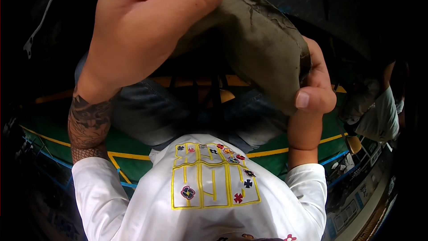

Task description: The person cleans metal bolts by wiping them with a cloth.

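White shirt (149, 201) with yellow-lined embroidery fills the lower view, and blue jeans (147, 111) show beyond it. Olive fabric (263, 40) hangs above the lap between hands set apart, the left hand (133, 31) gripping one end, the right hand (317, 85) pinching the other.

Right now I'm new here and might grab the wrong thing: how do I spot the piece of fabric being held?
From the white shirt, look past the blue jeans to the left hand and right hand. The fabric spans between them, bent and creased. Its dull olive colour sets it apart from shirt and jeans.
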The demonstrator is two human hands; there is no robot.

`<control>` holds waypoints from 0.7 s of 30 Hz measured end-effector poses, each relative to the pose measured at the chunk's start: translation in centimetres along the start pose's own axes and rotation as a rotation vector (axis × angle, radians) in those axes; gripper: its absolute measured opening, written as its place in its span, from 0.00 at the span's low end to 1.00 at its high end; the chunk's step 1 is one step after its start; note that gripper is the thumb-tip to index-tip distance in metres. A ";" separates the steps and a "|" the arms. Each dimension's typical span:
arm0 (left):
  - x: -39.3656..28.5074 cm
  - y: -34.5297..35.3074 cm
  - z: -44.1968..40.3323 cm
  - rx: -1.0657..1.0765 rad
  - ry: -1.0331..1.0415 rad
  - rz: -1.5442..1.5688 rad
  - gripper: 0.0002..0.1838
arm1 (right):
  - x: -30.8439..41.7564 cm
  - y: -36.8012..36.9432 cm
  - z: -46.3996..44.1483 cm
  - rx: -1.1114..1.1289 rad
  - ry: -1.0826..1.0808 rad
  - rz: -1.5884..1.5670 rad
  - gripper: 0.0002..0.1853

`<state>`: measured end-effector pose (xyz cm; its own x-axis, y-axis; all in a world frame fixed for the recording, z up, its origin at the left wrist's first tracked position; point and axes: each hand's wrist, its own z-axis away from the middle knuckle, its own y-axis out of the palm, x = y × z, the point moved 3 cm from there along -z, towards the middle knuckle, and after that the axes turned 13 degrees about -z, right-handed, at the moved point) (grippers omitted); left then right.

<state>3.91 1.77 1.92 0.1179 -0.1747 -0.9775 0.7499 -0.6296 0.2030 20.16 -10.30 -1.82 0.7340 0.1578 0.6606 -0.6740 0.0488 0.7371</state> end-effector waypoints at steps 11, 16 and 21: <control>-0.6 -1.0 -0.3 -0.044 -0.051 -0.016 0.11 | 0.4 -1.8 -0.8 0.137 -0.112 -0.050 0.32; -0.5 -1.1 -0.5 0.050 -0.070 -0.030 0.11 | 1.1 -2.0 -1.7 0.206 -0.199 -0.095 0.31; 0.6 -0.8 -0.3 0.048 0.024 -0.385 0.09 | 1.0 -1.2 -2.0 0.148 -0.269 -0.070 0.27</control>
<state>3.63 2.41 1.15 -0.1504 0.0992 -0.9836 0.7107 -0.6808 -0.1773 21.55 -8.23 -2.31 0.7873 -0.1087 0.6069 -0.6160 -0.0964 0.7818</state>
